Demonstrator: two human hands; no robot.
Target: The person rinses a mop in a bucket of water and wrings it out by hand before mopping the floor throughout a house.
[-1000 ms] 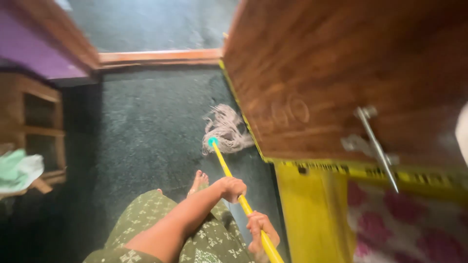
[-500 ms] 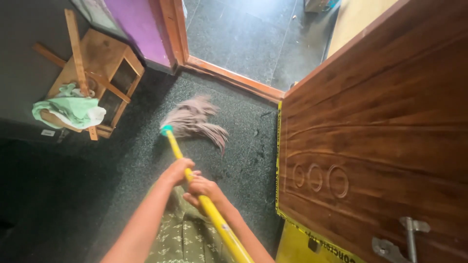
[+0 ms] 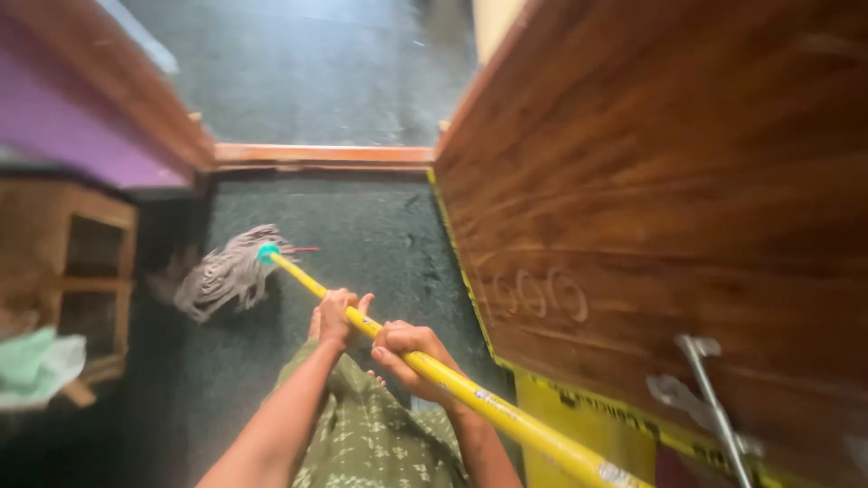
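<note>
Mop handle: yellow pole, running from lower right of the head view up and left to the mop head; a small label band sits on the pole near the lower hand.
Mop head: grey-beige string strands fanned out leftward on the dark floor, joined to the pole by a teal collar; blurred, so strand detail cannot be told.
Left hand: wrapped around the pole from above, higher up the handle, fingers closed on it, one fingertip lifted off.
Right hand: clamped around the pole just below the left hand, thumb and fingers curled fully round; the two hands sit near each other but apart.
Clothing: green patterned fabric below the forearms, under the pole.
Floor: dark speckled surface, continuing past the threshold into the next room.
Threshold: orange-brown wooden strip across the doorway, beyond the mop head.
Door: brown wooden leaf standing open along the right, close beside the pole; three carved rings low on its face, yellow tape along its lower edge.
Door bolt: metal latch at lower right of the door.
Shelf unit: wooden, open compartments, at left, near the mop head's strands.
Cloth: pale green and white, at the foot of the shelf.
Wall: purple, upper left, edged by the wooden door frame.
</note>
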